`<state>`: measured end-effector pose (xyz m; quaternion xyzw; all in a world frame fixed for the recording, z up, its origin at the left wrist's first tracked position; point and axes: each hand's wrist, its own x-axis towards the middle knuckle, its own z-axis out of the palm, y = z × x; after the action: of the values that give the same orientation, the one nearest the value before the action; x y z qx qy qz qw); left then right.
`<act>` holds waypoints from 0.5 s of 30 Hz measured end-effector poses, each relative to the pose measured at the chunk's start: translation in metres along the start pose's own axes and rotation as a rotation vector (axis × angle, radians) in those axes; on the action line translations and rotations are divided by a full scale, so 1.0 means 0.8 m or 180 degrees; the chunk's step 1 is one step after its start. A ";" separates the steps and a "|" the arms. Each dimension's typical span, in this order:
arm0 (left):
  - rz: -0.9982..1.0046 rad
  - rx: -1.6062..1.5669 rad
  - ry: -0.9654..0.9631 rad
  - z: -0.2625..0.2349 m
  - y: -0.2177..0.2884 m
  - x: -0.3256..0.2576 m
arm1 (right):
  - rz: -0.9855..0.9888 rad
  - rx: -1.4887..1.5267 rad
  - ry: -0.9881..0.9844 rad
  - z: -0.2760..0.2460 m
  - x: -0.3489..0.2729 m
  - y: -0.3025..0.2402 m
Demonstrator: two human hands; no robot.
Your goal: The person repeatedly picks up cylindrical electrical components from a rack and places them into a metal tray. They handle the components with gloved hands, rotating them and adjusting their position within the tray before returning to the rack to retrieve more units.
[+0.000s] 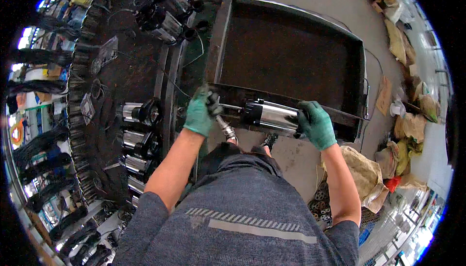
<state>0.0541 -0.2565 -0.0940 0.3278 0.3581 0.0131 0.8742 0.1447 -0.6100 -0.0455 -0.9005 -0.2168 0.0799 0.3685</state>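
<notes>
Left hand (198,114), green-gloved, fingers curled around a dark fitting (213,105); motion blur softens the fingertips. Out of that grip a silver jointed piece (225,127) slants down toward the legs; I cannot make out how it joins the dark part. Right of it, a thin rod (232,107) runs to the black end of a steel cylinder (276,116), which lies crosswise in front of the body at the tray's near edge. Whether rod and fitting touch: I cannot tell. Right hand (318,125), also gloved, clasped over the cylinder's right end, which it hides from me.

Surroundings, left to right. Black cable bundles (41,142), cut off by the fisheye rim. Dark bench (133,67) with flat clear packets (88,108); any print on them is too small for me to read. Along its near side, a row of similar cylinders (132,140), the lowest partly covered by the left arm. Grey shirt (228,246): hatched band (242,219) above a plain pale bar (262,232). Beyond the hands, a dark rectangular tray (296,48). Far right, heaped sacks (359,169), their markings unreadable to me.
</notes>
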 end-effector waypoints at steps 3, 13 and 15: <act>0.0276 -0.0224 -0.0822 0.113 -0.042 -0.039 | -0.0697 -0.0534 0.0423 -0.040 -0.019 -0.029; 0.0901 0.1688 -0.2024 0.326 -0.208 -0.110 | 0.1294 0.0734 0.0392 -0.072 -0.197 0.116; 0.0508 0.2251 -0.2377 0.289 -0.197 -0.108 | 0.1271 0.0236 0.0751 -0.103 -0.220 0.166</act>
<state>0.1034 -0.5325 -0.0101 0.6117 -0.0218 -0.1599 0.7745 0.0561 -0.8251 -0.0819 -0.9144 0.0133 0.0532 0.4010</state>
